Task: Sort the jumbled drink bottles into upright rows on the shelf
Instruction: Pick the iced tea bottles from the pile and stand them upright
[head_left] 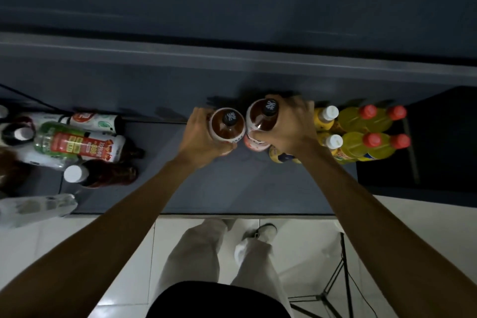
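Here both hands are at work mid-shelf — the left hand [200, 134] curls its fingers round one dark-capped brown bottle [227, 128], the right hand [286, 124] grips a second brown bottle [262, 117] of the same kind, the two bottles upright and touching. The step, as I read it, is seating this pair beside the yellow bottles [361, 134] standing in two rows at the shelf's right end; best to slide them in square, bases flat, caps in line with those rows, and let go only once neither rocks. The jumbled bottles [77, 144] lie on their sides at the left end — unsorted. The shelf [232, 188] is a dark blue-grey board, dimly lit; below its front edge, pale floor tiles [129, 253] and a black tripod [333, 289].
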